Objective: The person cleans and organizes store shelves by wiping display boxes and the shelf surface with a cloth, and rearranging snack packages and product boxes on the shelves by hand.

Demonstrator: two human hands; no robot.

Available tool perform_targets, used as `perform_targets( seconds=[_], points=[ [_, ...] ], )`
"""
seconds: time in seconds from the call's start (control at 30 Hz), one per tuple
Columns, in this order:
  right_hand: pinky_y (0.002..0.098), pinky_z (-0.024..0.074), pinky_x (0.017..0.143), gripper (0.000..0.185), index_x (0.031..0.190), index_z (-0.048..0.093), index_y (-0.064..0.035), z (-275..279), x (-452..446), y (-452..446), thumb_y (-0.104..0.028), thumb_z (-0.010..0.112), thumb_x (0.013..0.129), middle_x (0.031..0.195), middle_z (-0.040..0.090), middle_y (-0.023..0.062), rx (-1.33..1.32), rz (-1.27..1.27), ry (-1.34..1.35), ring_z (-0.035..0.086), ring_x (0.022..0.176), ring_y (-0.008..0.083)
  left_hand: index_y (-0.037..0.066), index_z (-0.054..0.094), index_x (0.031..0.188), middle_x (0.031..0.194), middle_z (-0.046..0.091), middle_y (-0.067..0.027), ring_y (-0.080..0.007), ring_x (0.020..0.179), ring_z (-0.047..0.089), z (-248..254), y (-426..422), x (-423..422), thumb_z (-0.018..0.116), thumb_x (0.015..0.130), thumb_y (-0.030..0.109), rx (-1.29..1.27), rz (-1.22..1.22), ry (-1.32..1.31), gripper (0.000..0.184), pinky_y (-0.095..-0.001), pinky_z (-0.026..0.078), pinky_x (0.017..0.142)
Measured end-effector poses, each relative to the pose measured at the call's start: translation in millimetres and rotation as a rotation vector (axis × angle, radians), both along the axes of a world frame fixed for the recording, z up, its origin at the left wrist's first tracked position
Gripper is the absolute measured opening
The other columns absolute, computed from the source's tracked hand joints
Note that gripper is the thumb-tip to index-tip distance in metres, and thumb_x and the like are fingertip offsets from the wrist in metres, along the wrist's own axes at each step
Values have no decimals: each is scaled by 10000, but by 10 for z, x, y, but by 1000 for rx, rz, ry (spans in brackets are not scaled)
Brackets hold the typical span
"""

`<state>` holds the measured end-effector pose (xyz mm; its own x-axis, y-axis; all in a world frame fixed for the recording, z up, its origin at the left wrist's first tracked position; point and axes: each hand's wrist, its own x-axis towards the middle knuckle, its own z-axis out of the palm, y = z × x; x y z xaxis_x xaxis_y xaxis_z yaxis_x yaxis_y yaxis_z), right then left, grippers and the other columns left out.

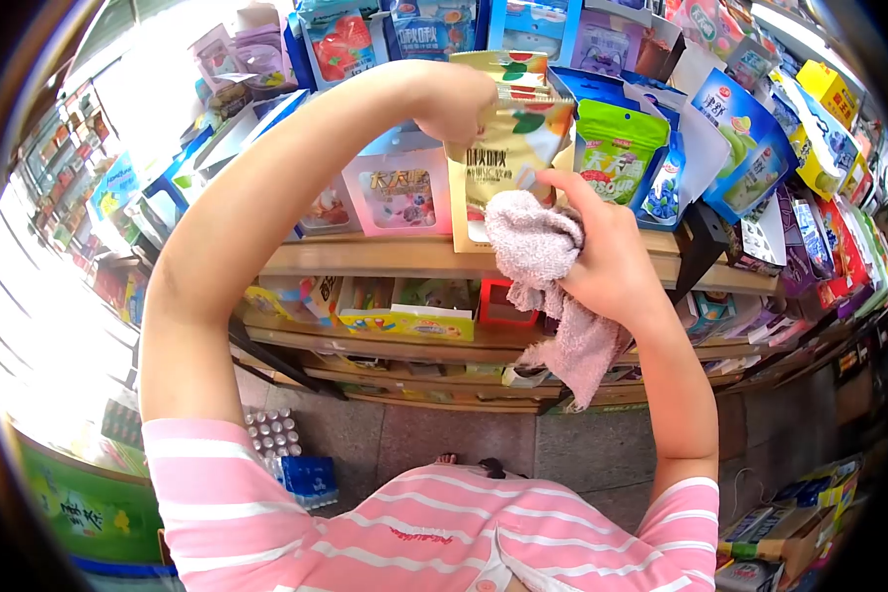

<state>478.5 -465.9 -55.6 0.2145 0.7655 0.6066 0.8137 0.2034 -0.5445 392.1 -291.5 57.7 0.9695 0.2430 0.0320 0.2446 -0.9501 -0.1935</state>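
My left hand [456,107] is closed at the upper left edge of a gold candy bag [503,158], its fingertips partly hidden. The bag stands upright in a gold display box on the top shelf, in front of other gold packets. A crumpled pink cloth [533,237] is bunched in my right hand [612,252] and hangs down past the shelf edge. The right index finger is stretched toward the front of the gold bag. To the right stands a green candy bag [617,143]; to the left, a pink box [405,192] of candy bags.
The wooden shelf edge [365,259] runs below the bags. Lower shelves hold a yellow box [405,324] and a red-framed box [508,304]. Blue candy bags [735,143] crowd the right. On the floor are a blue pack [309,479] and piled goods [789,528].
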Motion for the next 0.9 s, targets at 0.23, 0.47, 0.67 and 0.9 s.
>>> perform_targets(
  seconds=[0.23, 0.47, 0.67, 0.9],
  points=[
    [400, 470, 752, 561, 1189, 475, -46, -149, 6, -17, 0, 614, 647, 904, 619, 208, -166, -64, -167, 589, 869, 381, -61, 620, 752, 671, 596, -153, -261, 663, 582, 108, -220, -1, 467, 724, 733, -31, 72, 291, 809, -364, 454, 613],
    [415, 442, 746, 443, 1059, 455, -28, -257, 15, -20, 3, 626, 652, 923, 595, 223, -190, -36, -111, 554, 897, 407, 1, 648, 754, 749, 653, -132, -226, 713, 643, -41, 494, 146, 700, 665, 126, 0, -215, -343, 162, -312, 498, 657],
    [373, 417, 633, 367, 913, 406, -41, -221, 114, -113, -2, 650, 641, 758, 540, 192, -264, 35, -29, 534, 738, 402, -9, 641, 704, 702, 647, -130, -221, 669, 641, -91, 485, 183, 659, 664, 100, 64, -137, -283, 118, -311, 496, 623],
    [282, 441, 642, 300, 825, 521, -18, 299, 417, -491, -29, 698, 584, 701, 551, 85, -189, -125, 57, 530, 686, 130, -2, 546, 740, 669, 601, -113, -183, 565, 537, -31, 236, -138, 578, 752, 103, -255, -293, -228, 110, -306, 448, 562]
  ],
)
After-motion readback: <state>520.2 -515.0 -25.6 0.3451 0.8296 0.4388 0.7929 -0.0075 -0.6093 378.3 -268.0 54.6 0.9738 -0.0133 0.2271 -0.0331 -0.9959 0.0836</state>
